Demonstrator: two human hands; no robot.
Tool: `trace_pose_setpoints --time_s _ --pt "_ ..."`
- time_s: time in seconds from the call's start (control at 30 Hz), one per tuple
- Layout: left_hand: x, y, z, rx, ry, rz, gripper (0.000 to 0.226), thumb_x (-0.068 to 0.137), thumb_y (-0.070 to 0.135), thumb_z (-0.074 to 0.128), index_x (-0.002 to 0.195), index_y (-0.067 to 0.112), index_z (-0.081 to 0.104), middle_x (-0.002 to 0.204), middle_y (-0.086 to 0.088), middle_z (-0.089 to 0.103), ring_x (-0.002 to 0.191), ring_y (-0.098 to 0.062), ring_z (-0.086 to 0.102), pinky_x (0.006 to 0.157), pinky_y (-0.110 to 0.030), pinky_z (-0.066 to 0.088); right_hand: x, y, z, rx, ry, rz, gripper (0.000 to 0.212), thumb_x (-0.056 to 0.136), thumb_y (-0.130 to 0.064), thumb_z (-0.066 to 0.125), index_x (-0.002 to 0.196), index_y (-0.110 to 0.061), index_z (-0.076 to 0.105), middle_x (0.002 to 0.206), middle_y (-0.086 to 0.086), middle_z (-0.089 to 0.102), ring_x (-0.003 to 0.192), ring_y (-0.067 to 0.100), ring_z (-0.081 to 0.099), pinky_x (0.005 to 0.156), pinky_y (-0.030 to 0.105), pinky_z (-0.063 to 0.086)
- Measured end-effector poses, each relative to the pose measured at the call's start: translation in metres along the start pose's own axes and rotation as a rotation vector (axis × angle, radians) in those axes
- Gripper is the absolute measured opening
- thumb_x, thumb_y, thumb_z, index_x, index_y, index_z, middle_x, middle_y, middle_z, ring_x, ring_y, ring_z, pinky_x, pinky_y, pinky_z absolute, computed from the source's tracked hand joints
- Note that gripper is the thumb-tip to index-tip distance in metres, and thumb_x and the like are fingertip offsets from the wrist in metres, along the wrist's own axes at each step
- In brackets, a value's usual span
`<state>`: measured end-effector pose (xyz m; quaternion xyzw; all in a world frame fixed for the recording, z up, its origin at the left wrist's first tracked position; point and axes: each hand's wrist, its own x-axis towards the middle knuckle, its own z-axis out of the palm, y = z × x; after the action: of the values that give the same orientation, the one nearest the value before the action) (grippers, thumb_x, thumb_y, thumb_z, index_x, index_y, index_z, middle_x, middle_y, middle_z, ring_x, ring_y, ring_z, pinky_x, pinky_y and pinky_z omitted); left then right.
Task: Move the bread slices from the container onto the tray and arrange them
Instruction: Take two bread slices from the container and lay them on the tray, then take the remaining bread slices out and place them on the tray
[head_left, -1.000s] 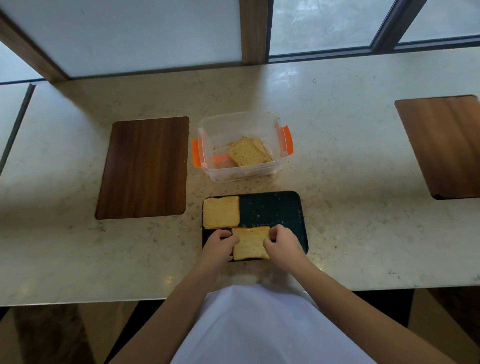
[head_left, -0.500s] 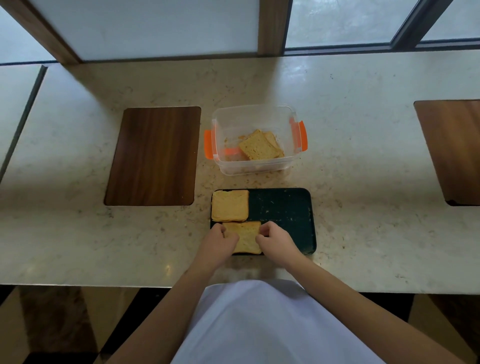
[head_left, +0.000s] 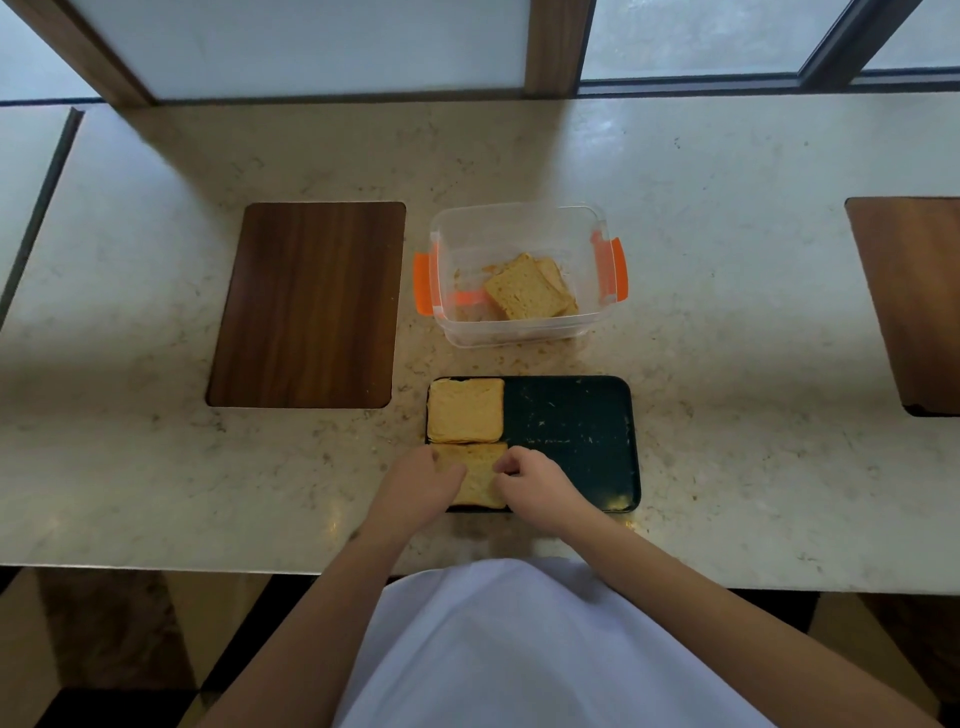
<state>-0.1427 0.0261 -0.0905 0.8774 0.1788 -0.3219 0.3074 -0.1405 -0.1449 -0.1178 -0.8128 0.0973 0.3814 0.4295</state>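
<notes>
A dark green tray (head_left: 576, 431) lies on the marble counter in front of me. One bread slice (head_left: 465, 410) fills its far left corner. A second bread slice (head_left: 480, 478) lies in the near left corner, just below the first. My left hand (head_left: 421, 486) grips its left edge and my right hand (head_left: 530, 480) grips its right edge. Behind the tray stands a clear plastic container (head_left: 519, 332) with orange clips. More bread slices (head_left: 530, 286) lie stacked inside it, tilted toward its right side.
A wooden board (head_left: 309, 304) is set into the counter left of the container. Another wooden board (head_left: 914, 301) sits at the right edge. Crumbs lie around the container and on the tray's bare right half. The counter's front edge runs just below my hands.
Both hands have slid the near slice leftward on the tray, from its middle into the near left corner under the first slice. The camera view has shifted slightly.
</notes>
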Motion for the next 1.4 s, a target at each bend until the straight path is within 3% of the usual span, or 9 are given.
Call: trace_pose_setpoints --time_s 0.17,0.33,0.47,0.57,0.7,0.8,0.87,1.07,1.4 --pt "0.000 0.005 -0.015 0.135 -0.032 0.007 0.033 0.096 0.034 0.052 0.068 0.024 0.039 0.071 0.000 0.050 0.064 -0.015 0.048 0.058 -0.033 0.037 -0.001 -0.008 -0.008 -0.026 -0.052 0.031 0.024 0.092 -0.024 0.054 0.114 -0.019 0.062 0.113 0.002 0.062 0.091 0.013 0.061 0.066 0.024 0.052" --pt "-0.006 0.068 -0.055 0.522 0.161 0.235 0.030 0.099 0.046 0.047 0.089 0.018 0.052 0.078 0.001 0.060 0.066 -0.015 0.056 0.056 -0.031 0.040 -0.005 -0.060 -0.065 -0.468 -0.198 -0.078 0.029 0.099 -0.041 0.054 0.113 -0.017 0.063 0.105 0.002 0.069 0.095 0.020 0.066 0.085 0.037 0.057" --pt "0.010 0.148 -0.097 -0.073 0.376 0.450 0.047 0.090 0.047 0.051 0.124 0.017 0.063 0.088 0.015 0.059 0.072 0.001 0.057 0.059 -0.015 0.037 0.005 -0.125 -0.134 -0.275 0.132 -0.292 0.034 0.100 -0.039 0.051 0.116 -0.014 0.068 0.105 -0.002 0.072 0.090 0.012 0.066 0.075 0.027 0.054" --pt "0.056 0.193 -0.104 -0.344 0.249 0.260 0.052 0.092 0.036 0.053 0.132 0.005 0.060 0.102 0.003 0.062 0.086 -0.012 0.060 0.062 -0.018 0.039 0.037 -0.161 -0.167 -0.128 0.445 -0.298 0.017 0.094 -0.022 0.052 0.099 -0.013 0.066 0.088 -0.003 0.062 0.080 0.014 0.057 0.063 0.023 0.038" --pt "0.116 0.218 -0.091 -0.482 -0.018 -0.015 0.043 0.101 0.018 0.046 0.136 -0.006 0.057 0.139 -0.024 0.061 0.127 -0.040 0.058 0.102 -0.045 0.051 0.089 -0.170 -0.175 -0.265 0.321 -0.047 0.028 0.090 -0.007 0.047 0.063 -0.012 0.043 0.064 0.004 0.046 0.079 0.028 0.050 0.068 0.029 0.033" --pt "0.136 0.216 -0.081 -0.573 -0.121 -0.150 0.046 0.101 0.017 0.044 0.143 -0.003 0.049 0.146 -0.020 0.054 0.133 -0.038 0.052 0.112 -0.046 0.044 0.115 -0.158 -0.170 -0.315 0.283 0.030 0.020 0.097 -0.018 0.052 0.100 0.000 0.061 0.092 0.012 0.061 0.092 0.031 0.057 0.067 0.033 0.041" --pt "0.145 0.214 -0.075 -0.619 -0.149 -0.212 0.049 0.100 0.021 0.044 0.144 0.001 0.050 0.146 -0.018 0.055 0.132 -0.036 0.054 0.113 -0.046 0.043 0.126 -0.154 -0.164 -0.315 0.264 0.104 0.040 0.099 -0.024 0.056 0.129 0.003 0.055 0.118 0.019 0.064 0.103 0.033 0.061 0.072 0.035 0.042" --pt "0.170 0.211 -0.063 -0.690 -0.147 -0.304 0.050 0.101 0.029 0.041 0.141 0.004 0.056 0.141 -0.020 0.061 0.127 -0.038 0.058 0.110 -0.047 0.046 0.143 -0.149 -0.156 -0.255 0.282 0.171 0.057 0.096 -0.019 0.056 0.145 0.002 0.036 0.136 0.020 0.055 0.119 0.035 0.059 0.100 0.043 0.052" --pt "0.194 0.204 -0.044 -0.643 -0.083 -0.346 0.051 0.100 0.034 0.038 0.139 0.007 0.057 0.135 -0.016 0.064 0.122 -0.034 0.061 0.109 -0.045 0.047 0.149 -0.139 -0.156 -0.116 0.264 0.215 0.069 0.096 -0.021 0.054 0.154 -0.001 0.021 0.136 0.019 0.057 0.121 0.035 0.057 0.098 0.046 0.053"
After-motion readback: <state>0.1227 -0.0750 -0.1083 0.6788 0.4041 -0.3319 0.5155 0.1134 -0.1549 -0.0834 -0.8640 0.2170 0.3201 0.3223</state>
